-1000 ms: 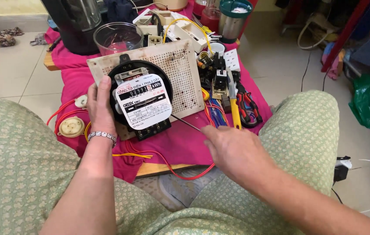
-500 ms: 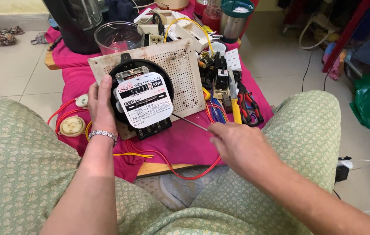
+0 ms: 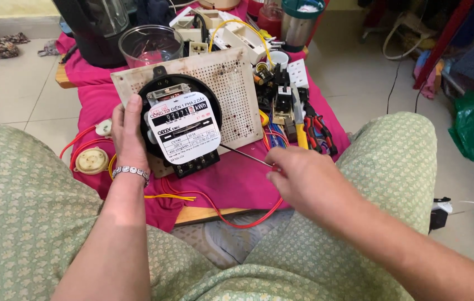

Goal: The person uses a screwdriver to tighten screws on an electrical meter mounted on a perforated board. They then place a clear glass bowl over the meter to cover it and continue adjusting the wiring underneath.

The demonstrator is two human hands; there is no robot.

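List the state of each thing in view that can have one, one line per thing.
Round black electricity meter with white faceplate: mounted on board, tilted, steadied by left hand.
Cream perforated board: propped at a slant on the pink cloth.
Thin metal screwdriver: gripped, tip at the meter's lower edge.
Clear glass jar: upright, empty.
Left hand: clasping the meter's side.
Right hand: closed on the screwdriver.

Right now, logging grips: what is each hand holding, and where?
Left hand grips the electric meter by its left rim. Right hand holds a thin screwdriver at its handle end.

Bare pink cloth below meter
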